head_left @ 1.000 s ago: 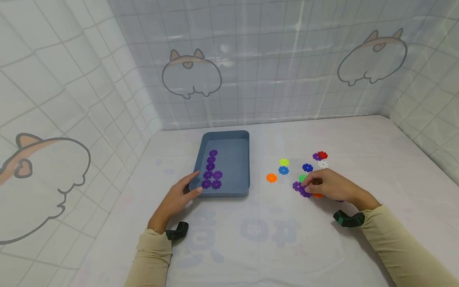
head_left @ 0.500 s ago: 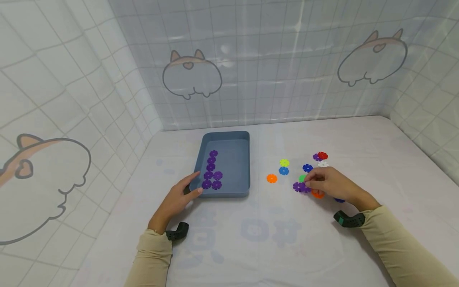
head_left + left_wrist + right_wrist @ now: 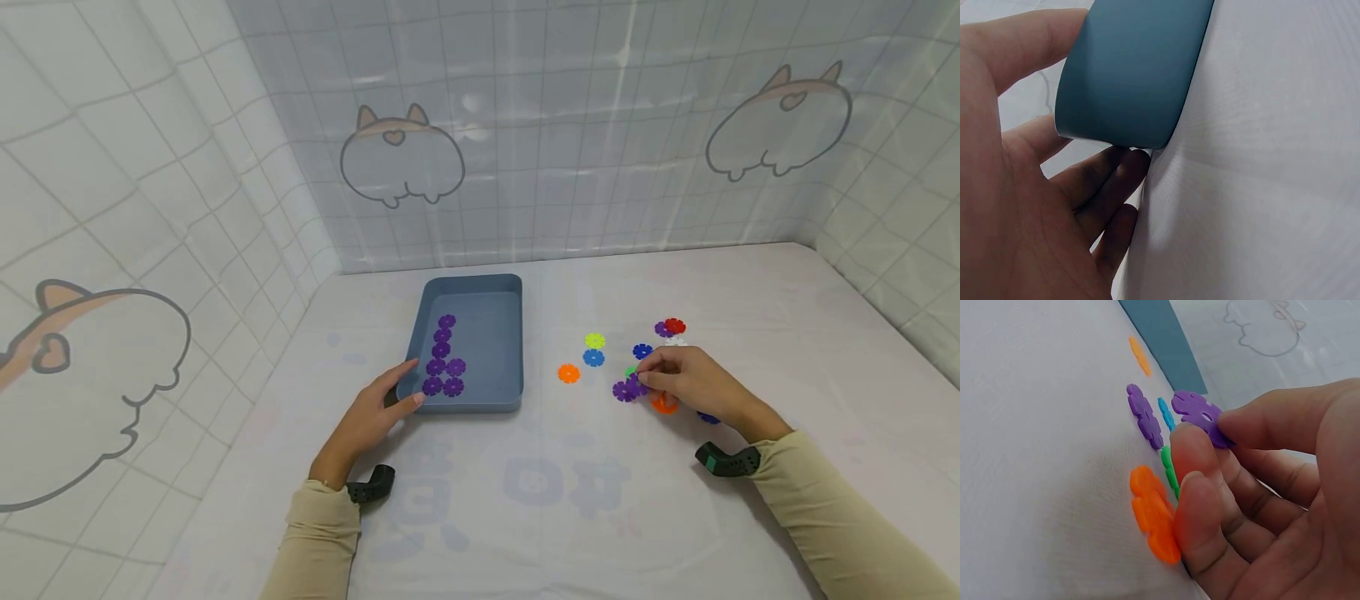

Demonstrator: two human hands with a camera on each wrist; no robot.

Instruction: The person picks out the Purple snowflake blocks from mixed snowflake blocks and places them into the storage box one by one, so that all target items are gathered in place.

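Note:
My right hand (image 3: pixel 696 385) pinches a purple snowflake disc (image 3: pixel 1202 417) between thumb and finger, tilted just above the cloth. Beside it lies another purple disc (image 3: pixel 1144 416); a green disc (image 3: pixel 1170 470) is partly hidden by my fingers, and orange discs (image 3: pixel 1151 515) sit under the hand. At the near left corner of a blue-grey tray (image 3: pixel 468 408), my left hand (image 3: pixel 369 415) holds the walls between thumb and forefinger, its other fingers low against the outside. Inside the tray, several purple discs (image 3: pixel 441 350) form a column with two short rows at the near end.
Between tray and right hand lie an orange disc (image 3: pixel 568 373), a yellow disc (image 3: pixel 595 340) and a light blue disc (image 3: pixel 593 357). Farther right are a dark blue disc (image 3: pixel 642 351), a red disc (image 3: pixel 676 326) overlapping a purple one, and a partly covered white disc (image 3: pixel 677 341).
My right hand has lifted the purple disc slightly off the cloth, tilting it. The orange discs below show more. My left hand and the tray stay put.

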